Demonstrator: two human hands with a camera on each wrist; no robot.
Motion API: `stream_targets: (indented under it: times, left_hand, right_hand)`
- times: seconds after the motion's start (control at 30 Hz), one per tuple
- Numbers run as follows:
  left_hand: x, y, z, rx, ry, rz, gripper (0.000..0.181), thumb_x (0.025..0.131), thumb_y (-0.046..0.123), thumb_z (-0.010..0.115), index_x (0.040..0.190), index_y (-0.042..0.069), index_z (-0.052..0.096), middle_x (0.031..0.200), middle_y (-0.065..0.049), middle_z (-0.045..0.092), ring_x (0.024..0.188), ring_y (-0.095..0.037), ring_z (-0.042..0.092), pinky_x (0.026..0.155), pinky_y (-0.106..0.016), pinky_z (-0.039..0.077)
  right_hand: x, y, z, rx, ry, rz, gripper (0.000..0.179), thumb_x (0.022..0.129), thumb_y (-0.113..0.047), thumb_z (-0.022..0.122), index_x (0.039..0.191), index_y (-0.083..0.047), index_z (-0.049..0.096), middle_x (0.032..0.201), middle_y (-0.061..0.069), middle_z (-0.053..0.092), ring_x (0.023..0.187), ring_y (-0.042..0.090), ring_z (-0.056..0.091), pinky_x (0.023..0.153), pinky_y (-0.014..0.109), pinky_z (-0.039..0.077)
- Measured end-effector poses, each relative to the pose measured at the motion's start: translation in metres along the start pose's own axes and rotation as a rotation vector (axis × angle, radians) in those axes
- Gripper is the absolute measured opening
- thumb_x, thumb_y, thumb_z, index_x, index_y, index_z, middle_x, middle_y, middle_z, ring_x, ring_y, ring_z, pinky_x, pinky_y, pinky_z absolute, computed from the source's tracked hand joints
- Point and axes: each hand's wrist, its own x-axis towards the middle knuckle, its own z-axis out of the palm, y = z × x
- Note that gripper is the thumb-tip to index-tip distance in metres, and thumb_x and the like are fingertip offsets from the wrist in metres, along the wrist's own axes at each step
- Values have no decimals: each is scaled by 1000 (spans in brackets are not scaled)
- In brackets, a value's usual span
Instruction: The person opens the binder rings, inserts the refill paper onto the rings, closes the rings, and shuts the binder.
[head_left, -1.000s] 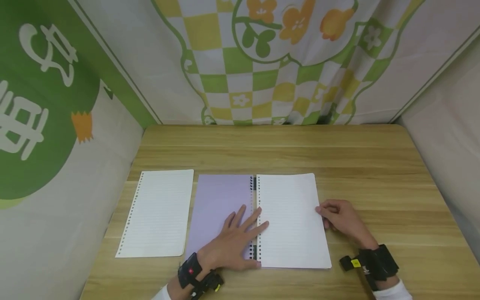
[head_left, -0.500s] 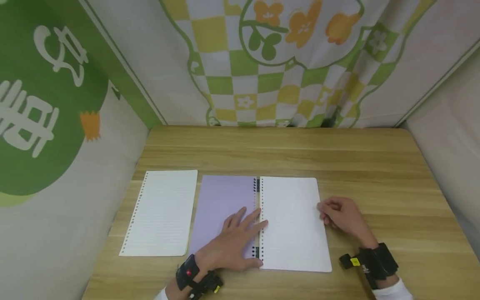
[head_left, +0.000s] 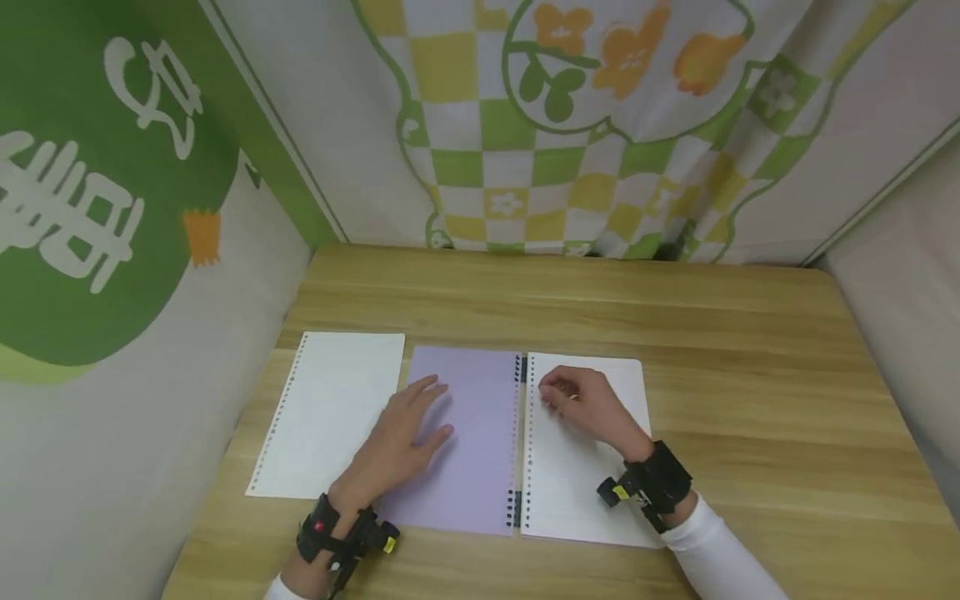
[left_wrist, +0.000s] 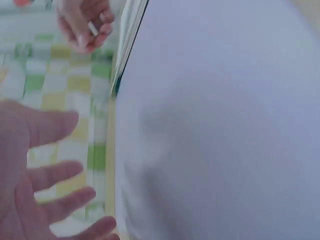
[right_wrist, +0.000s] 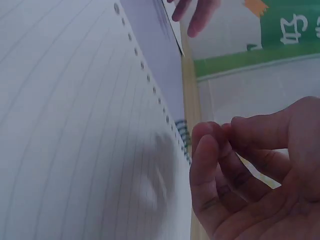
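Observation:
A spiral notebook lies spread on the table, with a lilac cover [head_left: 480, 442] on the left and a white lined page [head_left: 577, 492] on the right. Black binding rings [head_left: 517, 508] show between them. My left hand [head_left: 397, 437] hovers over the cover's left side, fingers apart, holding nothing. Above the upper left part of the lined page is my right hand [head_left: 588, 404]. Its fingers are curled, and the thumb meets the fingertips; the right wrist view shows no thing in that hand [right_wrist: 250, 175]. A loose punched sheet [head_left: 330, 408] lies left of the notebook.
The wooden table [head_left: 720, 333] extends behind and to the right of the notebook. A patterned curtain [head_left: 540, 167] hangs along its back edge, and a green and white cloth [head_left: 150, 275] stands on the left side.
My left hand has lifted from the binding and moved left over the cover. My right hand has left the page's right edge and moved left above the page. The head view has shifted slightly.

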Motion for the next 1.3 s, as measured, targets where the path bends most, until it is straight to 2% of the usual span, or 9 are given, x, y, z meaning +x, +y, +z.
stream_targets:
  times: [0.17,0.3,0.43,0.57,0.77,1.0,1.13,1.23,1.3]
  left_hand:
    - [1,-30,-27,-22,68,-179,63,107,30,64,160,3,43,166,-23,40,152,-48,39,122,-66,34]
    - [-4,-55,-51,15,117,-292,64,107,29,63,158,-2,41,163,-30,39,149,-53,37,121,-69,33]
    - [-12,-79,-70,70,154,-410,70,105,27,65,158,-11,37,159,-40,35,146,-60,35,119,-72,32]
    - [-22,-95,-82,108,163,-523,79,101,28,69,157,-16,33,156,-45,34,142,-63,37,114,-75,36]
    - [-34,-107,-91,147,161,-576,94,91,28,82,157,-16,32,149,-46,39,133,-63,41,107,-76,40]
    - [-37,-114,-100,60,166,-648,95,89,21,85,158,-13,32,148,-42,45,133,-60,46,107,-72,43]
    - [-37,-120,-104,19,175,-703,80,96,18,77,157,-12,35,147,-42,49,132,-59,50,103,-69,48]
    - [-37,-126,-106,5,190,-707,63,101,19,71,149,-13,45,139,-40,57,122,-55,58,90,-61,54]
    - [-37,-129,-107,-5,210,-705,54,102,20,70,142,-12,53,131,-38,62,111,-49,63,80,-51,54]
  right_hand:
    - [18,-29,38,-96,-57,-88,18,104,-13,68,117,-6,78,108,5,78,95,14,71,85,32,60]
    - [30,-54,72,-175,-145,-174,22,105,-14,67,123,-7,76,119,6,76,112,21,71,101,39,58]
    - [39,-77,104,-318,-258,-307,28,107,-19,64,132,-9,72,139,8,68,134,25,62,117,42,48]
    - [43,-94,134,-487,-340,-439,37,108,-26,63,143,-14,67,158,8,56,149,26,50,121,45,44]
    - [39,-114,165,-666,-454,-533,44,109,-37,60,150,-21,62,168,4,45,158,27,39,123,46,40]
    - [34,-125,175,-740,-496,-517,43,108,-42,62,148,-26,64,170,-1,42,159,25,37,124,48,38]
    - [34,-125,175,-741,-503,-512,44,108,-42,61,149,-27,63,171,-1,40,159,24,36,124,48,37]
    - [34,-124,173,-729,-509,-502,44,108,-42,61,149,-27,63,172,-1,39,160,24,35,124,48,37]
    - [35,-123,172,-723,-510,-495,44,108,-41,61,149,-27,63,172,-1,39,160,24,35,124,48,37]
